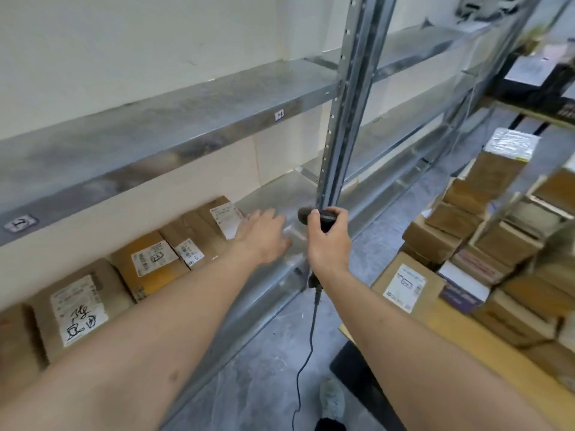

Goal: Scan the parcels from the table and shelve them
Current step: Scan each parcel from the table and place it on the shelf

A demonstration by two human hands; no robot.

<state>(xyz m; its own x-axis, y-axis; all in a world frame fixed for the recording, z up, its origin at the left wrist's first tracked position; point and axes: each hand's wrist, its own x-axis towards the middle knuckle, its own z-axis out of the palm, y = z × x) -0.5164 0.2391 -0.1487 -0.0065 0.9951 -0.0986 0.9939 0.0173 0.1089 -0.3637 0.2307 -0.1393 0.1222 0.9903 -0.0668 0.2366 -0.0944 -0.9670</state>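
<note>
The left hand reaches, fingers relaxed and holding nothing, beside the end parcel on the shelf; the right hand grips the scanner.

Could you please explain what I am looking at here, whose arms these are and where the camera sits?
There is no machine: a person wears one wide-angle camera on the head, looking down at their own bare arms. The right hand keeps a grip on a black corded handheld scanner. The left hand reaches, fingers relaxed and holding nothing, towards the grey metal lower shelf, beside the last of a row of brown cardboard parcels with white labels. More stacked brown cardboard boxes wait on the wooden table at right.
</note>
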